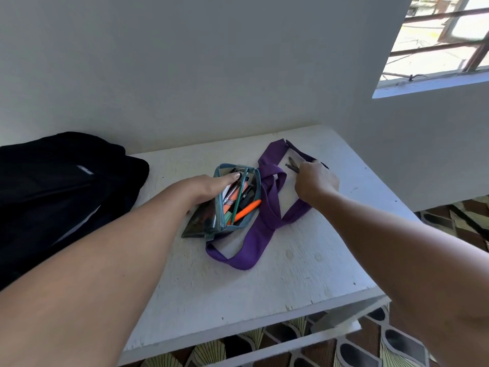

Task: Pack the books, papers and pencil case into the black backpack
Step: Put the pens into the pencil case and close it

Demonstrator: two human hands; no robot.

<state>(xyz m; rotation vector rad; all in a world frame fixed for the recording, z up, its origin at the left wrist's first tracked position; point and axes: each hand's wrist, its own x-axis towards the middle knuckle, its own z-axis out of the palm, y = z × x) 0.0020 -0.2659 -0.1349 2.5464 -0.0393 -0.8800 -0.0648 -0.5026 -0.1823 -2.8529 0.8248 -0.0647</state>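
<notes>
The pencil case [234, 201] lies unzipped in the middle of the white tabletop [264, 282], pens and an orange marker [244, 210] showing inside. The left hand [209, 186] rests on its far left edge, fingers [232, 176] straight over the opening. A purple strap [254, 242] loops around the case's right side. The right hand [316, 181] pinches the strap's far end, fingers curled, beside a small metal clip [292, 166]. The black backpack [60, 192] sits at the tabletop's left.

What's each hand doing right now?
Left hand: fingers straight, resting on the open pencil case; grips nothing.
Right hand: fingers curled at the purple strap beside a small metal clip; which one it pinches cannot be told.
</notes>
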